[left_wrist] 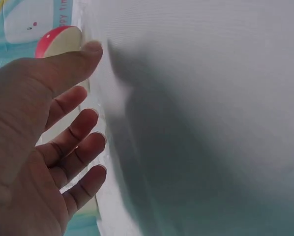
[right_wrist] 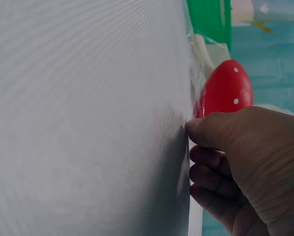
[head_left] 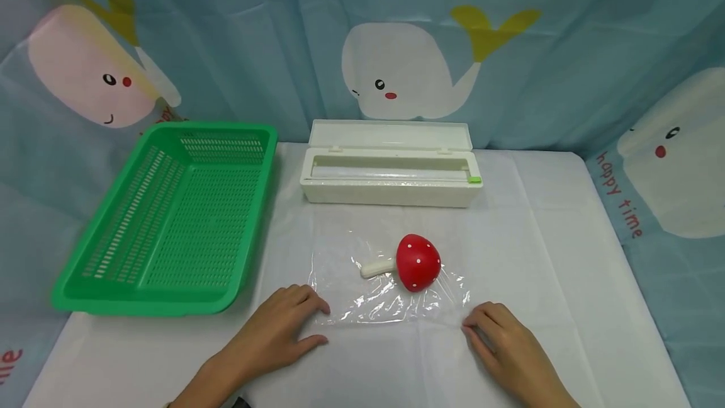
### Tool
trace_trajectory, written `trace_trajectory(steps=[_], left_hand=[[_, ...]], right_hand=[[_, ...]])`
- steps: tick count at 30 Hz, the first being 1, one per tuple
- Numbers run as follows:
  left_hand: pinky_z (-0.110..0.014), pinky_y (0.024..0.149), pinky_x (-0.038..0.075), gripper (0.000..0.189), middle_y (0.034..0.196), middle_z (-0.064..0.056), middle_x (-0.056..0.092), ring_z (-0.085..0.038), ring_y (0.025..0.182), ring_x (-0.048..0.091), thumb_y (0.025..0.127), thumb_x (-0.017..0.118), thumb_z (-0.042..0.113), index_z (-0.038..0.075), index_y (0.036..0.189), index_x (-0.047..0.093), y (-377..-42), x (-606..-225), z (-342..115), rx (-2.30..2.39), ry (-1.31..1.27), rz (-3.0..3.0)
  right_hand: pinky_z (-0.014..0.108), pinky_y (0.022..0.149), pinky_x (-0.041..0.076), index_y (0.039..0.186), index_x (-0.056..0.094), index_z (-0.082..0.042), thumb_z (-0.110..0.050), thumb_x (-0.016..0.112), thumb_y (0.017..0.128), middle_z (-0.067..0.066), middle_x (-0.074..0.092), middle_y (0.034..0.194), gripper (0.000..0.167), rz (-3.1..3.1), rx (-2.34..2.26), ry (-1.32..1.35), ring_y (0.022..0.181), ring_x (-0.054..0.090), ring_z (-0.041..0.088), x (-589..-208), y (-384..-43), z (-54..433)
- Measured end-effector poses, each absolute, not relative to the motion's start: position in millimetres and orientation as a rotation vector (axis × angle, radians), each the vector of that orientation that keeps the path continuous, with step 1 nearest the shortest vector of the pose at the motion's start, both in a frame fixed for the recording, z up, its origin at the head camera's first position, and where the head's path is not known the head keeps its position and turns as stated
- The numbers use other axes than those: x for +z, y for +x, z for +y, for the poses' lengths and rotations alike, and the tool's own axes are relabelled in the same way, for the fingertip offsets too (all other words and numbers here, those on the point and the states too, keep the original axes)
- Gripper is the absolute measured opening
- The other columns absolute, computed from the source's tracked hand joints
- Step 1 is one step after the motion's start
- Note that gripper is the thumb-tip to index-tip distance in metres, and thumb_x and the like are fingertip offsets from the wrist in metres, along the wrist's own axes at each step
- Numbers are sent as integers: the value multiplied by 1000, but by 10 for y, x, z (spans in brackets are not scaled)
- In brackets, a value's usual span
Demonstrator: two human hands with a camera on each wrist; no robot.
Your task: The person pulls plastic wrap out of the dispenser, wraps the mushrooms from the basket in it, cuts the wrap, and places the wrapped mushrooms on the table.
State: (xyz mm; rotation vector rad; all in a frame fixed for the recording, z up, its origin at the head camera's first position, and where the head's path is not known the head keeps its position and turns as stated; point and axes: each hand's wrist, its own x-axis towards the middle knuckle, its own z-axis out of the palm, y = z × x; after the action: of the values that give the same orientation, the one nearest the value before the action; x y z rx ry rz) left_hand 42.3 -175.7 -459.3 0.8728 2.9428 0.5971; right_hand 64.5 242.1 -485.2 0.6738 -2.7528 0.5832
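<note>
We judge the step in hand to be taking up the near edge of the clear film [head_left: 340, 304] on the white table [head_left: 566, 238]. Our left hand [head_left: 280, 329] lies at the film's near left corner, fingers loosely spread, thumb well apart, gripping nothing. Our right hand [head_left: 504, 348] appears to pinch the near right corner between thumb and forefinger, its other fingers curled under.

To do this well, we should close the left thumb on its corner, raise both corners evenly, and keep slight sideways tension so that the film neither creases nor clings to itself. A one-sided lift could roll the load.

The toy mushroom [head_left: 416, 263] lies on its side on the film, about midway between the table's left and right edges. Its cap is red with white dots and a pale underside [left_wrist: 66, 43]; its cream stem [head_left: 377, 267] points toward the left edge.
</note>
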Motion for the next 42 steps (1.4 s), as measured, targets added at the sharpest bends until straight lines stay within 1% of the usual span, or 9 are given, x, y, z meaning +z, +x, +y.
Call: trace_trajectory(steps=[5, 13, 19, 26, 30, 35, 38, 40, 42], left_hand=[[-28, 88, 51, 30, 101, 20, 64, -2, 94, 58, 81, 91, 35, 29, 104, 74, 446, -4633, -1799, 587, 867, 2972], [-25, 83, 49, 23, 95, 22, 64, -1, 90, 58, 81, 91, 39, 31, 97, 77, 440, -4701, -1835, 593, 908, 2991], [-21, 80, 46, 9, 91, 23, 65, 1, 86, 58, 86, 87, 30, 30, 90, 79, 430, -4751, -1849, 645, 983, 3019], [-19, 81, 45, 15, 90, 24, 67, 1, 86, 60, 81, 89, 24, 31, 89, 78, 431, -4772, -1876, 685, 1008, 3070], [-17, 82, 44, 14, 91, 25, 67, 1, 87, 61, 82, 89, 24, 30, 88, 78, 430, -4768, -1879, 711, 997, 3082], [-15, 84, 42, 19, 92, 25, 67, 2, 87, 61, 80, 90, 22, 31, 88, 76, 432, -4759, -1869, 769, 986, 3104], [-16, 86, 44, 22, 94, 25, 67, 1, 88, 61, 80, 90, 20, 31, 91, 75, 423, -4746, -1873, 822, 991, 3114], [-18, 87, 46, 22, 95, 24, 68, 1, 89, 63, 81, 89, 19, 31, 93, 75, 412, -4733, -1876, 866, 1001, 3110], [-18, 88, 48, 20, 96, 24, 70, 0, 90, 64, 83, 87, 18, 30, 95, 76, 395, -4719, -1881, 901, 1004, 3100]], right_hand=[[13, 82, 52, 93, 73, -22, -8, 87, 74, -12, 65, 101, 28, -2744, 596, 681, 93, 62, 6, -4846, 642, 2433], [12, 82, 50, 93, 72, -22, -6, 88, 71, -15, 65, 100, 32, -2734, 628, 683, 92, 61, 5, -4855, 642, 2444], [12, 81, 50, 93, 72, -23, -9, 86, 77, -15, 64, 100, 25, -2730, 628, 687, 91, 60, 4, -4857, 646, 2458], [12, 81, 50, 92, 72, -22, -4, 89, 69, -16, 65, 100, 34, -2710, 656, 693, 90, 61, 5, -4849, 621, 2453], [13, 79, 51, 92, 72, -23, -5, 89, 69, -15, 65, 99, 34, -2714, 641, 693, 89, 60, 5, -4846, 617, 2459], [13, 78, 50, 92, 71, -23, -5, 90, 68, -15, 65, 99, 35, -2696, 658, 709, 88, 60, 5, -4840, 594, 2460], [11, 80, 50, 92, 72, -25, -7, 92, 68, -16, 65, 99, 37, -2705, 656, 706, 88, 60, 4, -4800, 579, 2453], [10, 82, 51, 93, 72, -25, -9, 91, 71, -16, 66, 99, 33, -2710, 675, 709, 89, 61, 3, -4766, 564, 2457], [9, 84, 51, 93, 72, -25, -20, 86, 85, -17, 66, 99, 17, -2716, 692, 710, 91, 61, 2, -4733, 549, 2464]])
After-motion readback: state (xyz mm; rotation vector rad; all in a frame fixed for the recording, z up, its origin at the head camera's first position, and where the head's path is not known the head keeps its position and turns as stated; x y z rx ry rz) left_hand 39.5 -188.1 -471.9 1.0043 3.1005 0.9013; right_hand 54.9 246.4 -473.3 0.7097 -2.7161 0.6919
